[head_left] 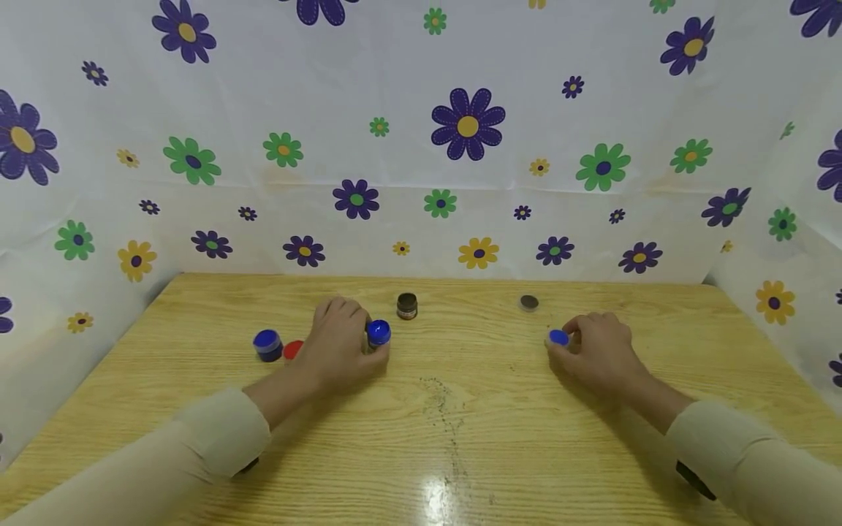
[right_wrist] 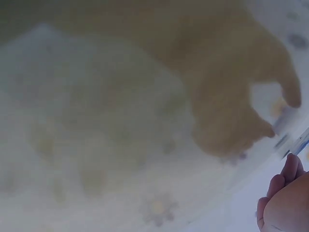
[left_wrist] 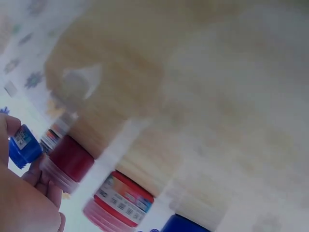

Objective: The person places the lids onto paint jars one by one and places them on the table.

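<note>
My left hand (head_left: 337, 343) grips a small paint jar (head_left: 378, 333) between thumb and fingers; its lid is off and bright blue paint shows inside. The left wrist view has the same blue jar (left_wrist: 24, 146) at its left edge, in the fingers. On the right side of the table, my right hand (head_left: 601, 351) pinches a round blue lid (head_left: 558, 337) by its edge. In the right wrist view only part of that hand (right_wrist: 287, 203) shows, and the lid is barely visible.
An uncapped dark paint jar (head_left: 407, 307) stands behind the left hand. A dark round lid (head_left: 529, 302) lies at the back right. Left of my left hand stand a blue jar (head_left: 267, 345) and a partly hidden red jar (head_left: 293, 351). Dark specks mark the table (head_left: 368, 446).
</note>
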Available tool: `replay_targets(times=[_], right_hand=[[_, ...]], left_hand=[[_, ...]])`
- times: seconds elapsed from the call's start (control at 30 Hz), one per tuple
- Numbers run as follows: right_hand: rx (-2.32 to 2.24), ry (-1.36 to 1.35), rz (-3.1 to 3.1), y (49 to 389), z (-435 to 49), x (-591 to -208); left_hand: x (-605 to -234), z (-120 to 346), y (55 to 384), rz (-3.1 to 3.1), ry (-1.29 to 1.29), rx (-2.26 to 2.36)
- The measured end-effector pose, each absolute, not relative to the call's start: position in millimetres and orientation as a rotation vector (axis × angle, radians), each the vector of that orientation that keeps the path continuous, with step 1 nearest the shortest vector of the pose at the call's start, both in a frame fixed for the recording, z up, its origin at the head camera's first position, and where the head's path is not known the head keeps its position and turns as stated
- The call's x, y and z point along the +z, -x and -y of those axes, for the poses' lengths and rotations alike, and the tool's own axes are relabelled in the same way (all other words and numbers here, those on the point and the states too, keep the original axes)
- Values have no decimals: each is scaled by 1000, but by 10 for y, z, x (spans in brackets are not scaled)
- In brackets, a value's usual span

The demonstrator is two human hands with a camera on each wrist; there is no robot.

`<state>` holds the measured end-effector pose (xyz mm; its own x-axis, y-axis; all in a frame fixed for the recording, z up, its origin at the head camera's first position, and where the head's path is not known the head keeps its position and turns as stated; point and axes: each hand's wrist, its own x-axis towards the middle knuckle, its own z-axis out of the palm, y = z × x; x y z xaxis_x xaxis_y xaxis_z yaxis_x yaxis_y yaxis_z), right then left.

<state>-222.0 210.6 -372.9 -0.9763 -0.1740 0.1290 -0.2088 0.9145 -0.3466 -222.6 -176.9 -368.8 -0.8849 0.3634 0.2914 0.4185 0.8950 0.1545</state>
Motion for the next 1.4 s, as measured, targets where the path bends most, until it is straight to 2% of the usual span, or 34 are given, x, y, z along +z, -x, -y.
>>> replay_targets(times=[0.33, 0.57, 1.0, 1.2, 1.4], right_hand=[[700, -515, 2865, 1677, -1797, -3741], [863, -563, 2930, 1404, -1525, -3694], [1027, -685, 2894, 1018, -1205, -3726], [832, -789, 2775, 980, -1182, -3760], [642, -853, 2625, 1130, -1254, -3796]], left_hand=[[-3660, 1591, 1783, 2603, 764, -334], [-3629, 1385, 1482, 2554, 911, -415], [-3578, 1188, 1090, 2645, 849, -536], [-3540, 1146, 953, 2724, 782, -636], [-3627, 1159, 1084, 2754, 806, -695]])
